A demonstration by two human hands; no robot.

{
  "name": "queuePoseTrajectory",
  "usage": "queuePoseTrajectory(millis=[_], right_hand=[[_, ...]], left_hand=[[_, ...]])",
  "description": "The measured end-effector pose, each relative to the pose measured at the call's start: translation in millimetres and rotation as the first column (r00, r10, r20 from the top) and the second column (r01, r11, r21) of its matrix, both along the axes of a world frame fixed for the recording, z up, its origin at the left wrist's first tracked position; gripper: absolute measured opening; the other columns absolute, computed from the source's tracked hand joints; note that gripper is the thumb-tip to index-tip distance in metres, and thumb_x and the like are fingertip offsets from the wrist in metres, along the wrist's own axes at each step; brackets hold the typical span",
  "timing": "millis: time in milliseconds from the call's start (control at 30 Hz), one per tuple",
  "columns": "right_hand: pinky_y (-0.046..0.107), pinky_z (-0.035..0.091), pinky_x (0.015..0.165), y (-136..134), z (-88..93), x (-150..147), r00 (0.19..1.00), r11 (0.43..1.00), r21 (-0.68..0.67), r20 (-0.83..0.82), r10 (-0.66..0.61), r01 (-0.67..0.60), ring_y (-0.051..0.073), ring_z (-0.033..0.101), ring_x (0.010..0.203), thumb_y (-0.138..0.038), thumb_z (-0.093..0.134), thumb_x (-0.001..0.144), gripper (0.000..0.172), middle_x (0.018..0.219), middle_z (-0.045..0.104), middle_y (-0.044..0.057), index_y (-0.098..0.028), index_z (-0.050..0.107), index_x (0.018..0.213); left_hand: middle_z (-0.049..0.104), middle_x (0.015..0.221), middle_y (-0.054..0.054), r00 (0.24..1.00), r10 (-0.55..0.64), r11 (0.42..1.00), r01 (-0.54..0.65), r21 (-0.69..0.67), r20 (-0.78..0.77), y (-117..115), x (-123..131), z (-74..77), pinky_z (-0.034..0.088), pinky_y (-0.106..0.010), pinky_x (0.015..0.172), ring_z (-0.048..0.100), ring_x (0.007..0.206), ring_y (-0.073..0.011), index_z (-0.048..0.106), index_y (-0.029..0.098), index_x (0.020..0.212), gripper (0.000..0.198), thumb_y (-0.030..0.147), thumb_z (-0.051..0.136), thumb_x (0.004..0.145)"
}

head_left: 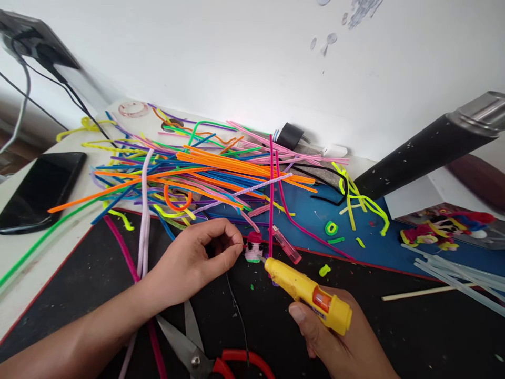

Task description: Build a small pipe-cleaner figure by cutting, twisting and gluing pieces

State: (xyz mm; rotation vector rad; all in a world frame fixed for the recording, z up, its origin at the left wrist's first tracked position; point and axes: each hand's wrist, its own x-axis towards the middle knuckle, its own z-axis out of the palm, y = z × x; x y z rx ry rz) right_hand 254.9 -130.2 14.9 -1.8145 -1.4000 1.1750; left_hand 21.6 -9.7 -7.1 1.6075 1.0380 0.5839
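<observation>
My right hand (327, 326) is wrapped round a yellow glue gun (295, 284), its nozzle pointing up and left. That nozzle is at the lower right of a small pipe-cleaner figure (253, 249), pale pink with a magenta top, dark spots and a green bottom edge. At the figure's left side my left hand (205, 250) is closed in a pinch. Its thumb and fingertip meet at the magenta edge of the figure, so it appears to hold it there. Just behind the figure lies a pink transparent cutter (286, 245), and a magenta pipe cleaner (271, 200) stretches past it.
Scissors (193, 352) with red handles lie open near the front edge. Many coloured pipe cleaners (205, 168) are heaped at the back. A phone (39, 189) lies left; a black cylinder (426, 142), a colourful figure (445, 229) and glue sticks (457, 273) are right.
</observation>
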Motion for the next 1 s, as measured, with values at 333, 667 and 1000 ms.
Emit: queuePoseTrajectory(millis=[333, 667, 1000], right_hand=[[0.023, 0.041, 0.044, -0.4, -2.2, 0.2, 0.998, 0.999, 0.013, 0.029, 0.047, -0.047, 0.014, 0.053, 0.047, -0.073, 0.053, 0.101, 0.062, 0.052, 0.056, 0.000, -0.022, 0.057, 0.065], [0.024, 0.042, 0.044, 0.7, -1.4, -0.9, 0.998, 0.999, 0.012, 0.046, 0.038, -0.039, 0.015, 0.054, 0.046, -0.074, 0.054, 0.099, 0.063, 0.051, 0.057, -0.001, -0.023, 0.056, 0.063], [0.024, 0.043, 0.045, -0.7, -2.6, -0.9, 0.998, 0.999, -0.019, 0.043, 0.041, -0.040, 0.015, 0.054, 0.047, -0.076, 0.050, 0.100, 0.065, 0.053, 0.057, 0.000, -0.022, 0.058, 0.065]], left_hand=[[0.067, 0.080, 0.000, 1.000, -0.005, 1.000, 0.005, 0.005, -0.006, -1.3, -1.4, -1.1, 0.047, -0.024, 0.066, 0.057, 0.072, -0.0146, 0.068, 0.020, 0.086, 0.018, 0.035, 0.066, 0.096], [0.068, 0.079, 0.000, 1.000, -0.004, 1.000, 0.004, 0.014, 0.004, 0.1, -0.4, -0.1, 0.048, -0.023, 0.065, 0.058, 0.070, -0.0144, 0.068, 0.020, 0.085, 0.017, 0.034, 0.066, 0.095], [0.068, 0.079, -0.001, 1.000, 0.000, 1.000, 0.000, 0.013, 0.007, -1.5, -1.1, 0.5, 0.048, -0.024, 0.066, 0.059, 0.072, -0.0150, 0.068, 0.019, 0.084, 0.017, 0.033, 0.066, 0.095]])
